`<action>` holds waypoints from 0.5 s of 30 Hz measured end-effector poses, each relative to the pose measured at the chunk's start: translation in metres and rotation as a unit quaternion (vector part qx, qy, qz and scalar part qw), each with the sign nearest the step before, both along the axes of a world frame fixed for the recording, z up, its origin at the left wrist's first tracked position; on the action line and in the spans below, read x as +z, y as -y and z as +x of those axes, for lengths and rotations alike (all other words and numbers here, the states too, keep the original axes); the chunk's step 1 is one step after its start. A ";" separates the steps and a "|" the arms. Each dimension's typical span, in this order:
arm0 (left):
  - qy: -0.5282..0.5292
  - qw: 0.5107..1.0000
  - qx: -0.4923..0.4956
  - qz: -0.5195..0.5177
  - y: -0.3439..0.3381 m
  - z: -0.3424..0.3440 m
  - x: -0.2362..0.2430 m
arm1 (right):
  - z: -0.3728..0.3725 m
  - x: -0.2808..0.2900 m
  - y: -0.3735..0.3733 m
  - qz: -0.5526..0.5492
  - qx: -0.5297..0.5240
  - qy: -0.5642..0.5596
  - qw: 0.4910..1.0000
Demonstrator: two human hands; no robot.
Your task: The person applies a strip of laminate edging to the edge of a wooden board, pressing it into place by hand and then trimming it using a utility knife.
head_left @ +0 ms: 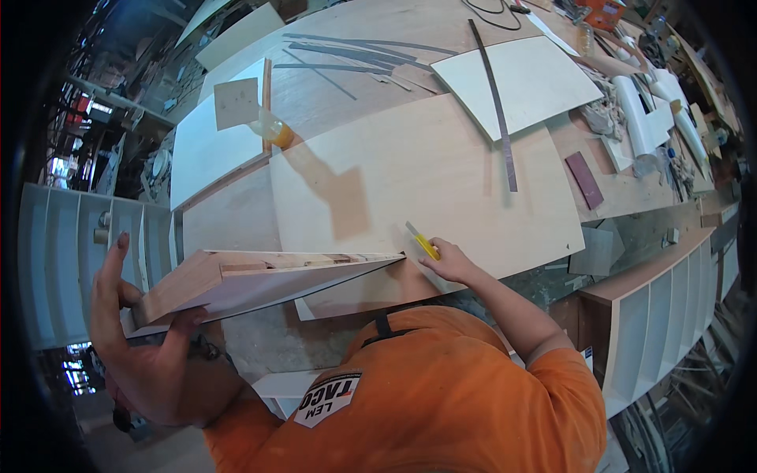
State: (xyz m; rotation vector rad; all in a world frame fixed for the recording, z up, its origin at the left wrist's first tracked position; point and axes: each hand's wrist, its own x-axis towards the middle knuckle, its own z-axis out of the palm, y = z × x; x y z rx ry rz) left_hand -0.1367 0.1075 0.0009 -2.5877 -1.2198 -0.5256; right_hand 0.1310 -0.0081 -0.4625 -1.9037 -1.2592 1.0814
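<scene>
My left hand [146,343] grips the left end of a long wooden panel [276,281], thumb on the near side and fingers spread around the other. The panel is tilted on its edge, with raw wood along its upper side and a pale face toward me. Its far tip rests at or just above a large plywood sheet [441,189]. My right hand [449,262] is closed around a yellow utility knife [426,246], blade out and pointing up and left, a little right of the panel's tip.
A bottle of amber liquid [277,132] stands behind, a square board [236,103] at its top. Dark edging strips [347,55] lie farther back. A white board [516,83] carries a dark strip [497,110]. Shelf units stand left [71,260] and right [658,315].
</scene>
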 end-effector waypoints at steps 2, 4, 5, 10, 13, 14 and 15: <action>-0.013 1.000 -0.021 0.017 0.003 0.008 0.002 | -0.002 0.016 -0.003 0.006 0.005 -0.018 1.000; -0.009 0.999 -0.033 0.020 0.005 0.013 0.001 | 0.000 0.022 -0.007 0.012 0.007 -0.034 0.999; -0.003 0.998 -0.054 0.024 0.006 0.017 0.001 | 0.003 0.018 -0.009 0.004 0.040 -0.038 0.998; -0.020 0.988 -0.099 -0.120 0.001 0.051 -0.002 | 0.010 0.001 -0.021 -0.036 0.134 -0.012 0.990; 0.017 0.983 -0.074 -0.165 0.007 0.058 -0.011 | 0.005 0.019 -0.022 -0.058 0.149 -0.026 0.987; 0.059 0.987 -0.094 -0.119 0.008 0.062 -0.014 | 0.005 0.009 -0.022 -0.037 0.176 0.012 0.984; 0.059 0.987 -0.089 -0.119 0.011 0.066 -0.014 | 0.005 -0.002 -0.021 -0.017 0.201 0.050 0.978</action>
